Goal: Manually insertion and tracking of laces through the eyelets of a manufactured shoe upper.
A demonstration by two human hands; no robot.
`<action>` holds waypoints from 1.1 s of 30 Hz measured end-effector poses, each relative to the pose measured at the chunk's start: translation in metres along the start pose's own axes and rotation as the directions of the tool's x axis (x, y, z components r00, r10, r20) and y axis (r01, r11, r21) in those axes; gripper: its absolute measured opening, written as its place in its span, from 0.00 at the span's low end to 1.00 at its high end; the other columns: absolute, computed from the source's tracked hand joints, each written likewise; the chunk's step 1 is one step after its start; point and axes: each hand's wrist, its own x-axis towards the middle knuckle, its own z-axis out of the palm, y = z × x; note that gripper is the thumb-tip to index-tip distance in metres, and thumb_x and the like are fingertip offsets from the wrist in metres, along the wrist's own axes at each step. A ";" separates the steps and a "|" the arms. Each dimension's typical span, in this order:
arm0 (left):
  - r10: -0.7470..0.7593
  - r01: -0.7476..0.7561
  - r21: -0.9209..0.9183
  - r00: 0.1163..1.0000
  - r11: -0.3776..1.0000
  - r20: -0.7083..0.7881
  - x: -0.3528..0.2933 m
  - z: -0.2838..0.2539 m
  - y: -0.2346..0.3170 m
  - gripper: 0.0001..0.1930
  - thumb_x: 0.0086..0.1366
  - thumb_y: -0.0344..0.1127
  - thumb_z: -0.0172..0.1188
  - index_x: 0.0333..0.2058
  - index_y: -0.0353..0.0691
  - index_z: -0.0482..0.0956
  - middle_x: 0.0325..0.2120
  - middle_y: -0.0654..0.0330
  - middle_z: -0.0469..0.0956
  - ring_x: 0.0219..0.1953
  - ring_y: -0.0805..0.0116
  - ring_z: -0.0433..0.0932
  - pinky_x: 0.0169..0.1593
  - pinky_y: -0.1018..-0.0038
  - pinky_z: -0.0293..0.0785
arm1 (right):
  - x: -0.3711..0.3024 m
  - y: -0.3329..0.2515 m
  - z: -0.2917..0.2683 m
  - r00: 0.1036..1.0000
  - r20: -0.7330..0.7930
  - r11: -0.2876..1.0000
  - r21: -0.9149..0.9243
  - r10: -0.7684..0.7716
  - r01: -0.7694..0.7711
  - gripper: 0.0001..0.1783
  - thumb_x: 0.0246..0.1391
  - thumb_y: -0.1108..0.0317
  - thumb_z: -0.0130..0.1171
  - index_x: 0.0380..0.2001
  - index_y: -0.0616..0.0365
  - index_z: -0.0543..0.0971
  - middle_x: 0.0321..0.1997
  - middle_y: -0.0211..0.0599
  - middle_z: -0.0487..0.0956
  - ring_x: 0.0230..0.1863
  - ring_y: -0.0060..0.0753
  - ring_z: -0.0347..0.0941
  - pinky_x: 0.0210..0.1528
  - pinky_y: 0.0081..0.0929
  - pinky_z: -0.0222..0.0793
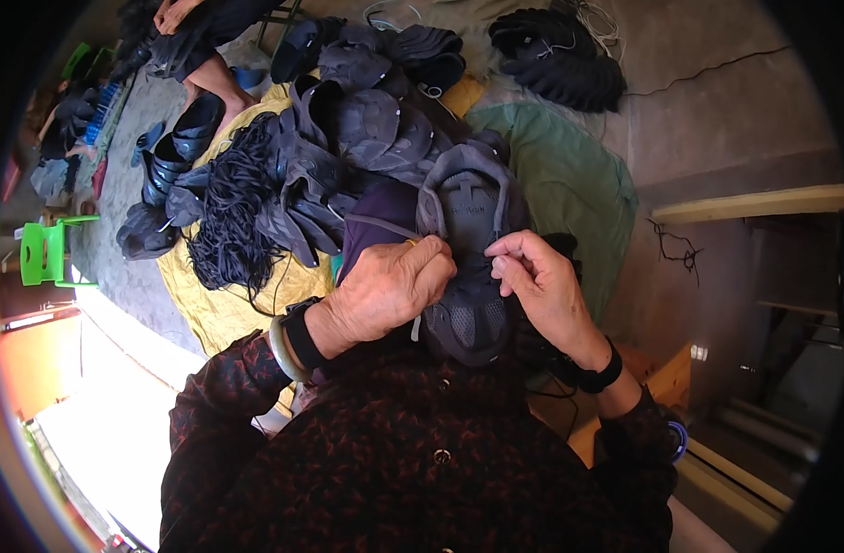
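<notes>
A dark grey sneaker (466,336) with mesh at its toe rests in front of me, its toe toward my body and its opening facing up. My left hand (389,284) is closed at the left side of the tongue. A grey shoelace (385,224) sticks out from its fingers to the upper left. At the right eyelet edge, my right hand (537,276) has thumb and forefinger brought together in a pinch. What lies between those fingertips is too small to make out. Both hands partly hide the sneaker's lacing area.
Beyond the sneaker lies a heap of dark shoe uppers (366,124), with a tangled bundle of black laces (233,207) on yellow cloth (187,281). Green cloth (578,175) spreads to the right. A green chair (44,253) stands far left. Another person's leg (217,83) shows at upper left.
</notes>
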 end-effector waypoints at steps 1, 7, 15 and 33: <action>0.020 -0.020 -0.014 1.000 1.000 -0.010 -0.002 0.001 -0.002 0.15 0.50 0.26 0.69 0.35 0.38 0.74 0.34 0.60 0.74 0.31 0.60 0.80 0.32 0.68 0.78 | 0.000 0.001 0.000 1.000 0.002 1.000 0.028 0.003 -0.003 0.06 0.66 0.76 0.55 0.44 0.62 0.78 0.34 0.32 0.79 0.32 0.18 0.74 0.36 0.19 0.73; -0.062 0.059 -0.081 0.997 0.995 -0.038 -0.015 0.012 -0.001 0.14 0.50 0.24 0.69 0.35 0.37 0.74 0.31 0.59 0.74 0.30 0.58 0.80 0.31 0.68 0.77 | 0.001 0.003 0.001 1.000 0.010 0.998 0.054 0.014 -0.014 0.07 0.68 0.75 0.54 0.45 0.62 0.79 0.34 0.31 0.79 0.33 0.17 0.74 0.36 0.18 0.73; -0.536 0.597 -0.443 0.800 0.669 0.270 -0.016 0.003 0.017 0.09 0.66 0.25 0.64 0.40 0.34 0.72 0.29 0.58 0.77 0.31 0.67 0.82 0.33 0.71 0.78 | -0.002 0.001 0.003 0.999 -0.005 0.998 0.046 0.044 -0.044 0.07 0.67 0.75 0.55 0.46 0.62 0.79 0.34 0.30 0.79 0.32 0.17 0.73 0.37 0.18 0.72; -0.615 0.726 -0.686 0.516 -0.055 0.596 -0.006 0.006 0.006 0.09 0.75 0.32 0.56 0.42 0.30 0.71 0.28 0.54 0.80 0.32 0.65 0.86 0.38 0.71 0.85 | -0.004 0.005 0.002 0.999 -0.034 1.000 0.011 -0.016 0.016 0.07 0.67 0.75 0.55 0.46 0.62 0.78 0.34 0.30 0.78 0.31 0.17 0.73 0.36 0.18 0.72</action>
